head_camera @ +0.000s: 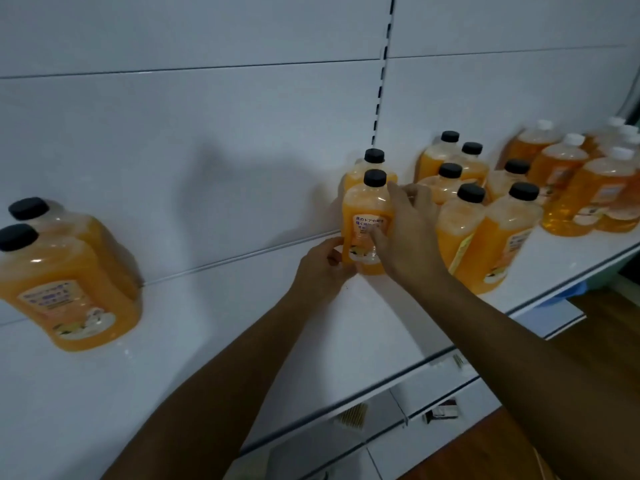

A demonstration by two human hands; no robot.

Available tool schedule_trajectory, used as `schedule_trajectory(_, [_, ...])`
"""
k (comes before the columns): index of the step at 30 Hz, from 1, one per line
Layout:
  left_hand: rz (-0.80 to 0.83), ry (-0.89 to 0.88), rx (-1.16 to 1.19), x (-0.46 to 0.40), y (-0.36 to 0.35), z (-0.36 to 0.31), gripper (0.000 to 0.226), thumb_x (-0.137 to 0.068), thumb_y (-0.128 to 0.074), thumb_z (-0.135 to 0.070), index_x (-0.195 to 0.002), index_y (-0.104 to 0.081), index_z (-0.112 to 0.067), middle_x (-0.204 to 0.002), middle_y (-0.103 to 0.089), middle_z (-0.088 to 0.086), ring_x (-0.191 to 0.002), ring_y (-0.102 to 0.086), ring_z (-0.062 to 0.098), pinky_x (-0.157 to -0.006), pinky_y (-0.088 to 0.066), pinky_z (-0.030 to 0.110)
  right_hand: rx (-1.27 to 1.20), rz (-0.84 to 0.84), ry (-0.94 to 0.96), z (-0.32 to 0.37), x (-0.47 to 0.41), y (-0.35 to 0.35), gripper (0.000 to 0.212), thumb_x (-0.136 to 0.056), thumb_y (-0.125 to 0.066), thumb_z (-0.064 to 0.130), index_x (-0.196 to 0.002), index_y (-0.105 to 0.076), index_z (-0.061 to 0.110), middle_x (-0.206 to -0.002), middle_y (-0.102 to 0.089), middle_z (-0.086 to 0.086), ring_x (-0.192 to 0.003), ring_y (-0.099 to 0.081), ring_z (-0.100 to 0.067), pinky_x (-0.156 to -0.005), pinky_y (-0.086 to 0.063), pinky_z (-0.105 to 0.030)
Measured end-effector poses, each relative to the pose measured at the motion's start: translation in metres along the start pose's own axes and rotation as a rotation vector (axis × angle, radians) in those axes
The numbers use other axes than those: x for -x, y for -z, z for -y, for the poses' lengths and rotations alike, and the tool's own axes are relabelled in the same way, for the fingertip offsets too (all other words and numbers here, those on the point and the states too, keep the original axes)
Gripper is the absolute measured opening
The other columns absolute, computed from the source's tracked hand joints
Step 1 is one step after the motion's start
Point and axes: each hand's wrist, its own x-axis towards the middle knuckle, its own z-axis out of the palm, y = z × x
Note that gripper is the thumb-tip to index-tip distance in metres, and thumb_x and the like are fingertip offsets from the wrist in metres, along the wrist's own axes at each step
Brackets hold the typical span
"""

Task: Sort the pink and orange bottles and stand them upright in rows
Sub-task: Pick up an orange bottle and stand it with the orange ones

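White shelf (207, 341); right hand (405, 233) partly hides orange bottle (363, 216).

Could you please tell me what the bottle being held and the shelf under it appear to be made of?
Held bottle: likely clear plastic, orange liquid visible through it; matte black cap; glossy paper-like label. Shelf: smooth white, probably painted metal.

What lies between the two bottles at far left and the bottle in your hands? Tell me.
Nothing: in the head view, only bare white shelf stretches between the two left bottles and the held bottle, gripped by the left hand and right hand.
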Motion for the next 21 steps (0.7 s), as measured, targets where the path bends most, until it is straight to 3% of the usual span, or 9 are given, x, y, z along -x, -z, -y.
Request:
schedule_trajectory(2, [-0.078,0.03,0.001,0.002,0.005,0.0,0.034,-0.089,-0.068,-0.033,-0.121,-0.064,-0.022,-0.096,-0.072,0.001,-0.085,-0.067,0.016,-0.074,-0.052,0.025,-0.025,-0.004,-0.006,0.001,0.0,0.0,0.062,-0.082,-0.073,0.019,-0.137,-0.045,0.014,-0.131,-0.038,-0.014,-0.12,-0.04,-0.032,-0.105,-0.036,-0.042])
schedule_trajectory(7, [-0.134,0.005,-0.004,0.028,0.027,0.007,0.036,-0.089,-0.056,-0.04,-0.118,-0.069,-0.025,-0.097,-0.074,0.001,-0.087,-0.069,0.015,-0.087,-0.054,0.034,-0.129,0.038,0.032,0.019,-0.003,-0.008,0.055,-0.085,-0.071,0.021,-0.135,-0.049,0.016,-0.133,-0.048,-0.011,-0.123,-0.045,-0.026,-0.103,-0.035,-0.031])
schedule_trajectory(11, [-0.174,0.035,0.008,0.051,0.057,0.019,0.035,-0.092,-0.055,-0.031,-0.125,-0.064,-0.026,-0.108,-0.072,0.002,-0.094,-0.068,0.017,-0.091,-0.053,0.037,-0.258,0.129,0.069,0.051,-0.007,-0.026,0.053,-0.083,-0.073,0.019,-0.13,-0.049,0.013,-0.121,-0.059,-0.01,-0.11,-0.055,-0.027,-0.091,-0.047,-0.042])
schedule_trajectory(13, [-0.214,0.054,0.013,0.064,0.074,0.029,0.035,-0.094,-0.057,-0.028,-0.128,-0.062,-0.025,-0.113,-0.07,0.002,-0.097,-0.067,0.017,-0.093,-0.053,0.038,-0.333,0.173,0.099,0.067,-0.008,-0.04,0.054,-0.081,-0.075,0.018,-0.128,-0.05,0.015,-0.12,-0.058,-0.009,-0.107,-0.056,-0.024,-0.088,-0.048,-0.038])
schedule_trajectory(17, [-0.321,0.046,0.056,0.095,0.107,0.041,0.033,-0.094,-0.059,-0.024,-0.126,-0.059,-0.03,-0.115,-0.067,-0.006,-0.1,-0.063,0.007,-0.09,-0.051,0.023,-0.465,0.258,0.152,0.106,-0.01,-0.07,0.052,-0.079,-0.077,0.017,-0.126,-0.053,0.02,-0.121,-0.059,-0.001,-0.104,-0.054,-0.012,-0.083,-0.042,-0.021])
schedule_trajectory(21, [-0.39,0.102,0.093,0.121,0.134,0.047,0.039,-0.093,-0.061,-0.016,-0.128,-0.051,-0.031,-0.118,-0.059,-0.012,-0.105,-0.057,0.005,-0.096,-0.048,0.026,-0.586,0.352,0.226,0.145,-0.008,-0.096,0.05,-0.08,-0.076,0.016,-0.126,-0.055,0.019,-0.121,-0.061,0.002,-0.106,-0.056,-0.011,-0.083,-0.042,-0.016])
